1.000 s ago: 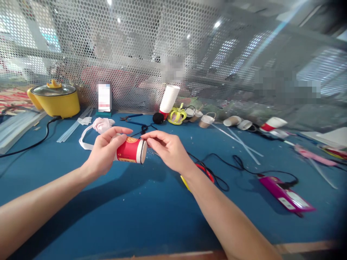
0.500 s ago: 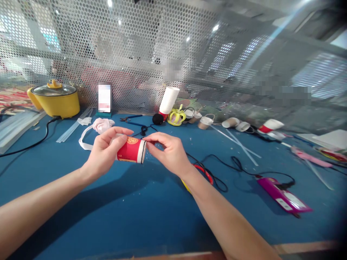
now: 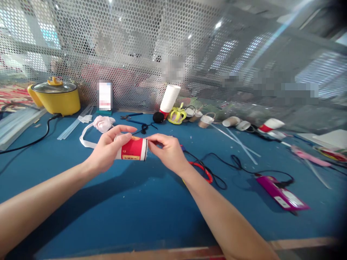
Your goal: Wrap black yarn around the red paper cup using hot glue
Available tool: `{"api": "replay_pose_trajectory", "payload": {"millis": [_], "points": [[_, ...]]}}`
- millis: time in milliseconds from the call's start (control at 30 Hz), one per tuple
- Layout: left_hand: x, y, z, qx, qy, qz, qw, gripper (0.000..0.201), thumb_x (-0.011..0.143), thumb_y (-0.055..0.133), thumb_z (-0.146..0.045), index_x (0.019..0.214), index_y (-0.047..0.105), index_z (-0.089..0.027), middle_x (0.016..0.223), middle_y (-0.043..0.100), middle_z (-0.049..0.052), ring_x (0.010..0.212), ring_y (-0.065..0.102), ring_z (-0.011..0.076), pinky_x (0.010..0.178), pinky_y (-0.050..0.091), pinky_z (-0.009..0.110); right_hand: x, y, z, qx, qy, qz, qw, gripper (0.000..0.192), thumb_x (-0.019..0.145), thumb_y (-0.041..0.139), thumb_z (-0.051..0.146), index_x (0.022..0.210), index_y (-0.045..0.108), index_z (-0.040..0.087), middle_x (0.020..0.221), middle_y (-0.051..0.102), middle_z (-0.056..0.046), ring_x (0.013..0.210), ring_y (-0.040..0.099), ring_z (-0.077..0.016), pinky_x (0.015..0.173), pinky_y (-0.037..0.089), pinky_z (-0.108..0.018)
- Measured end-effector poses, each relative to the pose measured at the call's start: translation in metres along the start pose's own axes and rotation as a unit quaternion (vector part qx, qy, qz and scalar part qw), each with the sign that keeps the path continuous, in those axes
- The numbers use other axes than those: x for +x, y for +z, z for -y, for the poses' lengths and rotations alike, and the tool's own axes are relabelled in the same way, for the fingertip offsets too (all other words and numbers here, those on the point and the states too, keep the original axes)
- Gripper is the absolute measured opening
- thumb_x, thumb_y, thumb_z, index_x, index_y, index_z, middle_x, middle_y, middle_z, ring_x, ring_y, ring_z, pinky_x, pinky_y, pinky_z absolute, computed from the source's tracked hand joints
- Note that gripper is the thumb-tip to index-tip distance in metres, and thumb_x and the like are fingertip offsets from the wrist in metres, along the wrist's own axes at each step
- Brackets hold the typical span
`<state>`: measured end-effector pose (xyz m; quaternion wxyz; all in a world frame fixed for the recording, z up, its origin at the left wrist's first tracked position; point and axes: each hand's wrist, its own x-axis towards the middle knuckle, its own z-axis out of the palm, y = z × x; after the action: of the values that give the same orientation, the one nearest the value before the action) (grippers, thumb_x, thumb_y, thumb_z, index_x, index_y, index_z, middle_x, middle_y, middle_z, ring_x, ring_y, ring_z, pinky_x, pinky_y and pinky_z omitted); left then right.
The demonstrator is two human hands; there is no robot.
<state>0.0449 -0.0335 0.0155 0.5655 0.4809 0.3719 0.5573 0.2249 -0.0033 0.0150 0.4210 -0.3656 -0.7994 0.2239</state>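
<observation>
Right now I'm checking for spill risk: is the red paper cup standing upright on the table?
No, the red paper cup lies sideways in the left hand, held above the blue table.

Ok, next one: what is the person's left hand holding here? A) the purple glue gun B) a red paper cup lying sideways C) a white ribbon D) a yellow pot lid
B: the left hand wraps a red paper cup held sideways above the blue table, with the right hand at its rim.

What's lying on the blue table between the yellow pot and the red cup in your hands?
In the head view, between the yellow pot and the red cup lie clear sticks and a pale fabric flower with its white ribbon.
</observation>
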Motion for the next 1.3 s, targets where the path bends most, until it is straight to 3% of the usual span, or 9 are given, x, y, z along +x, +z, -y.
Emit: {"api": "replay_pose_trajectory", "payload": {"millis": [167, 300, 433, 533, 633, 733, 833, 1000, 1300], "points": [[0.001, -0.002, -0.004, 0.011, -0.016, 0.034, 0.999, 0.053, 0.07, 0.066, -0.029, 0.119, 0.048, -0.023, 0.076, 0.062, -0.001, 0.068, 0.061, 0.0135, 0.058, 0.051, 0.021, 0.003, 0.002, -0.013, 0.116, 0.135, 0.012, 0.984, 0.013, 0.072, 0.058, 0.025, 0.074, 0.067, 0.016, 0.065, 0.065, -0.001, 0.056, 0.056, -0.0119, 0.053, 0.045, -0.025], [0.005, -0.004, -0.003, 0.021, 0.009, 0.031, 0.999, 0.062, 0.069, 0.067, -0.029, 0.126, 0.042, -0.022, 0.084, 0.061, 0.001, 0.077, 0.061, 0.0146, 0.065, 0.051, 0.022, 0.004, 0.001, -0.019, 0.112, 0.147, -0.004, 0.983, 0.012, 0.071, 0.059, 0.026, 0.072, 0.065, 0.015, 0.06, 0.063, 0.0, 0.052, 0.054, -0.0114, 0.051, 0.043, -0.025], [0.008, -0.009, -0.008, 0.016, -0.029, 0.044, 0.998, 0.058, 0.071, 0.065, -0.033, 0.124, 0.046, -0.02, 0.082, 0.063, 0.003, 0.067, 0.062, 0.0148, 0.057, 0.05, 0.024, 0.001, -0.003, -0.01, -0.014, 0.0, -0.028, 1.0, 0.012, 0.078, 0.054, 0.019, 0.078, 0.066, 0.017, 0.077, 0.068, -0.004, 0.067, 0.06, -0.0146, 0.062, 0.047, -0.027], [0.009, -0.011, -0.011, 0.016, -0.079, 0.09, 0.993, 0.041, 0.071, 0.066, -0.033, 0.109, 0.059, -0.019, 0.079, 0.066, 0.003, 0.062, 0.061, 0.0125, 0.054, 0.049, 0.021, -0.002, -0.004, 0.0, -0.116, -0.133, -0.018, 0.984, 0.015, 0.082, 0.05, 0.017, 0.082, 0.066, 0.017, 0.082, 0.069, -0.007, 0.075, 0.061, -0.016, 0.069, 0.048, -0.029], [0.01, -0.012, -0.008, 0.021, -0.063, 0.104, 0.992, 0.027, 0.068, 0.069, -0.029, 0.092, 0.066, -0.018, 0.079, 0.068, 0.002, 0.063, 0.061, 0.0106, 0.056, 0.048, 0.018, -0.002, -0.005, 0.004, -0.138, -0.18, -0.016, 0.974, 0.016, 0.083, 0.049, 0.016, 0.084, 0.065, 0.016, 0.082, 0.069, -0.008, 0.076, 0.061, -0.0164, 0.07, 0.049, -0.03], [0.009, -0.011, -0.007, 0.047, -0.014, 0.11, 0.993, 0.022, 0.069, 0.069, -0.027, 0.09, 0.067, -0.018, 0.077, 0.068, 0.001, 0.061, 0.06, 0.0091, 0.057, 0.048, 0.018, -0.002, -0.008, 0.005, -0.093, -0.147, -0.009, 0.985, 0.016, 0.081, 0.051, 0.014, 0.086, 0.065, 0.017, 0.087, 0.069, -0.006, 0.078, 0.062, -0.0155, 0.072, 0.05, -0.029], [0.006, -0.009, -0.01, 0.077, 0.034, 0.127, 0.988, 0.019, 0.072, 0.067, -0.025, 0.09, 0.068, -0.018, 0.079, 0.069, 0.001, 0.065, 0.06, 0.0093, 0.06, 0.047, 0.017, -0.001, -0.013, 0.006, -0.013, -0.06, 0.025, 0.998, 0.023, 0.08, 0.048, 0.012, 0.096, 0.064, 0.018, 0.095, 0.069, -0.005, 0.086, 0.063, -0.015, 0.076, 0.05, -0.029], [0.003, -0.007, -0.009, 0.123, 0.056, 0.143, 0.98, 0.023, 0.074, 0.064, -0.026, 0.095, 0.067, -0.017, 0.086, 0.07, 0.003, 0.071, 0.061, 0.0124, 0.065, 0.048, 0.02, 0.006, -0.018, 0.013, 0.113, 0.068, 0.091, 0.987, 0.03, 0.087, 0.038, 0.021, 0.11, 0.057, 0.016, 0.101, 0.068, -0.006, 0.093, 0.062, -0.0151, 0.084, 0.048, -0.032], [0.003, -0.005, 0.008, 0.183, 0.033, 0.155, 0.97, 0.032, 0.075, 0.061, -0.033, 0.101, 0.064, -0.013, 0.09, 0.069, 0.007, 0.07, 0.061, 0.0146, 0.064, 0.049, 0.024, 0.018, -0.009, 0.027, 0.138, 0.048, 0.12, 0.982, 0.03, 0.091, 0.032, 0.027, 0.107, 0.054, 0.014, 0.095, 0.066, -0.007, 0.09, 0.061, -0.014, 0.082, 0.047, -0.03]]}}
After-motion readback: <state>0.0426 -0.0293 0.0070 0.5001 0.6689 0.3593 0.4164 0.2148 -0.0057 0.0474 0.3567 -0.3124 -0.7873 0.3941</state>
